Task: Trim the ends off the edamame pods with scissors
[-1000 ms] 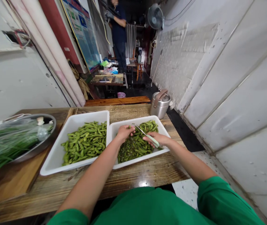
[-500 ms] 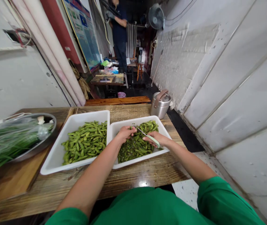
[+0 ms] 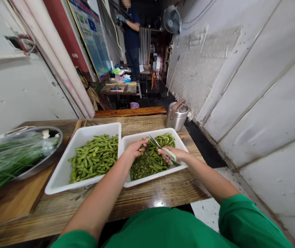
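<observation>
Two white plastic trays stand side by side on the wooden table. In the right tray (image 3: 126, 139), green soybean pods (image 3: 149, 163) lie with many small trimmed bits among them. My left hand (image 3: 135, 148) is over this tray's left part, its fingers apart and no pod visible in them. My right hand (image 3: 174, 154) is closed round scissors (image 3: 170, 151) with pale green handles. Their metal blades are parted and point up and left, close to my left fingertips. The left tray (image 3: 56, 181) holds a heap of pods (image 3: 94, 155), touched by neither hand.
A steel bowl (image 3: 56, 151) with bagged green stalks (image 3: 5, 158) sits at the left on a wooden board (image 3: 20, 198). A lidded metal pail (image 3: 177, 116) stands at the table's far right corner. Beyond are a bench (image 3: 129, 111) and a standing person (image 3: 132, 41).
My left hand has drawn slightly left, away from the scissor tips, and its fingers have loosened. The scissors' blades and handles have spread apart.
</observation>
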Demonstrator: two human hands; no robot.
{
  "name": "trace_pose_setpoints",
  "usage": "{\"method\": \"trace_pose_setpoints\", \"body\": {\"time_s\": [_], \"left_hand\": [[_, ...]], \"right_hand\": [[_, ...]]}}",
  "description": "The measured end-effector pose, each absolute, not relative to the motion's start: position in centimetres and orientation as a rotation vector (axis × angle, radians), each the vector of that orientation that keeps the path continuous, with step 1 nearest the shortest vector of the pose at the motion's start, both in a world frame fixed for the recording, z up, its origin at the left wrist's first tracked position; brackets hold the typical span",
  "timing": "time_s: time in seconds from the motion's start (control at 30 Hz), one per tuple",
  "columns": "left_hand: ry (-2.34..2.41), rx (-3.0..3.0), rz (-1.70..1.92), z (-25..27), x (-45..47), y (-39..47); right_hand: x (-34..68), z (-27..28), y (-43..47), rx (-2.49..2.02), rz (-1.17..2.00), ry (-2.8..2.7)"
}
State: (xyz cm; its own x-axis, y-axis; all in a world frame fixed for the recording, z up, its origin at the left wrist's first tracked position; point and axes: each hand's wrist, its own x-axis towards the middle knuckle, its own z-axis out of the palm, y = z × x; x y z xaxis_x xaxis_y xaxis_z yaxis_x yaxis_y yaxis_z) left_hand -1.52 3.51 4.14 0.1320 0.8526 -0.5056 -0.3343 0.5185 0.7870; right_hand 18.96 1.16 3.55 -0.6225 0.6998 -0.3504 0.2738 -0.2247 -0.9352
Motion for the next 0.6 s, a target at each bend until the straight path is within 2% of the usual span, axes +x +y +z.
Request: {"method": "trace_pose_setpoints", "body": {"time_s": [0.6], "left_hand": [[1.146,0.831,0.955,4.1,-0.1,2.6]], "right_hand": [[18.9,3.6,1.2,-1.176,1.784,-1.757]]}}
